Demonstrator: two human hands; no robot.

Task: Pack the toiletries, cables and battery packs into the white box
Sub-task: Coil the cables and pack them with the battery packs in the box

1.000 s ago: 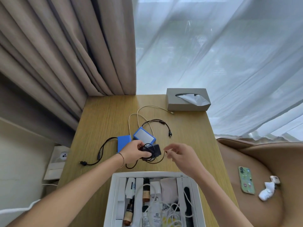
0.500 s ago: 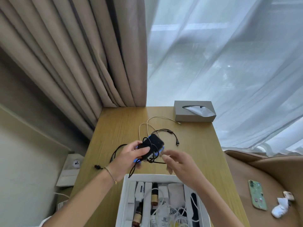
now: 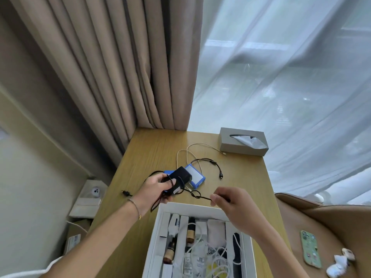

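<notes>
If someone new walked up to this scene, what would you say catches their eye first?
Most likely the two hands at the centre: the left hand grips a black adapter above the desk, while the right hand pinches its cord taut. Just below them sits the white box, already crowded with bottles and white cables. Behind the hands, a blue battery pack lies on the desk.

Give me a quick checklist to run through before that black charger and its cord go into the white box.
1. Black charger gripped by left hand: ok.
2. Black cord pinched by right hand: ok.
3. Cord fully wound: not ok, a loop hangs loose.
4. White box open: ok.
5. Free room in box: cannot tell.
6. Blue battery pack packed: not ok, it lies on the table.
</notes>
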